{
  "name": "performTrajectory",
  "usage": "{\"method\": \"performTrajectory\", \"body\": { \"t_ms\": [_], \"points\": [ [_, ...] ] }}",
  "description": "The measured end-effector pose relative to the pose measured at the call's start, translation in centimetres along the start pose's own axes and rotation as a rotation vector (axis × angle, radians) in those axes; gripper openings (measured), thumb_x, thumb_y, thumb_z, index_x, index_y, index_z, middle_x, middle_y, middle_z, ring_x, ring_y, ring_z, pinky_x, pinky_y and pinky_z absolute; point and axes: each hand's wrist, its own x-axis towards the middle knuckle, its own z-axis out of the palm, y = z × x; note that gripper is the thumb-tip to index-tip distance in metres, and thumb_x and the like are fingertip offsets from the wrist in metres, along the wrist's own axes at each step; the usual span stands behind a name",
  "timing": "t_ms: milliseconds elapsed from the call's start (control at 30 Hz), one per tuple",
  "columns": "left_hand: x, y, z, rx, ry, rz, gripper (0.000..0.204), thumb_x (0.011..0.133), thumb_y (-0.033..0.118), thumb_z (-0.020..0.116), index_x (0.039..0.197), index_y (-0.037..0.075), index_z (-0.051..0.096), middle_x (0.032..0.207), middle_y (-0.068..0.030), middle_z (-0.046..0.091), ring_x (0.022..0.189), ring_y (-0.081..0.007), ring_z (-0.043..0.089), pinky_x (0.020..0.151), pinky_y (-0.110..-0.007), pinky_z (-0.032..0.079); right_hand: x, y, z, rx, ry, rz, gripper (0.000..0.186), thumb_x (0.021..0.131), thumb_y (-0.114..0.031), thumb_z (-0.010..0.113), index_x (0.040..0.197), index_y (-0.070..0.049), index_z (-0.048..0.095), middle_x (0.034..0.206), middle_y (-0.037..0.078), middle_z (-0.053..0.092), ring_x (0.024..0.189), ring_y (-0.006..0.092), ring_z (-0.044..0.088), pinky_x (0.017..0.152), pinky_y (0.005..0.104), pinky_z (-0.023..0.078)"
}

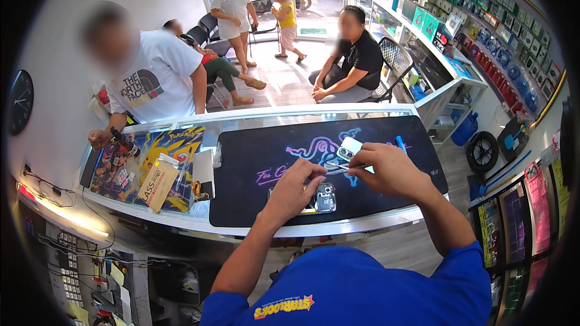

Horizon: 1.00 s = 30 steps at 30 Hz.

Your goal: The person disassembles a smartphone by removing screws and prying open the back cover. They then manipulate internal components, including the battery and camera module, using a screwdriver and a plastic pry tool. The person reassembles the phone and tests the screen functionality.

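Observation:
An opened phone (326, 198) lies on a dark desk mat (254, 163), its inner parts exposed. My left hand (296, 188) is over the phone's left part, its thumb and fingertips drawn together; anything between them is too small to make out. In my right hand (386, 168) is a thin metal tool (345, 169), gripped near its end and pointing left toward my left fingertips. Just beyond the right fingers rests a pale phone back cover (348, 147) with a dark camera area. A blue pen-like tool (400, 143) lies to the right, on the mat.
The mat covers much of a white-edged glass counter (356, 226). A colourful printed sheet (175, 157) and a tan envelope-like packet (158, 187) lie on its left. A person in white (157, 78) stands across it; another in black (356, 60) sits beyond. Shelves of accessories (417, 18) line the right.

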Motion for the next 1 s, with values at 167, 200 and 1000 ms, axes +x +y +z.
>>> {"method": "performTrajectory", "body": {
  "t_ms": [167,200,1000],
  "points": [
    [0.8,-0.5,0.0,0.080,0.038,-0.015,0.016,0.106,0.010,0.073,0.120,0.003,0.079,0.107,-0.0100,0.067,0.091,-0.0227,0.066,0.084,-0.034,0.054,-0.3,2.2,1.1,-0.010,0.034,-0.030,0.021,0.101,-0.028,0.081,0.102,-0.008,0.082,0.103,0.013,0.077,0.099,0.0370,0.075,0.086,0.0492,0.059],
    [0.8,-1.0,0.3,0.075,0.052,-0.007,0.016,0.107,0.011,0.073,0.119,0.004,0.079,0.105,-0.0097,0.068,0.090,-0.0222,0.065,0.083,-0.034,0.053,-0.5,2.2,1.3,0.018,0.028,0.001,0.019,0.101,-0.025,0.082,0.102,-0.007,0.081,0.101,0.013,0.076,0.097,0.0361,0.075,0.084,0.0476,0.058],
    [0.1,-1.4,0.5,0.375,-0.091,0.122,0.015,0.098,0.015,0.082,0.112,0.009,0.085,0.111,-0.0055,0.077,0.119,-0.0281,0.066,0.110,-0.044,0.049,-1.5,4.0,3.7,0.099,-0.028,0.053,0.017,0.100,-0.017,0.083,0.105,-0.002,0.080,0.104,0.013,0.076,0.095,0.0325,0.076,0.083,0.0424,0.059]
  ]
}}
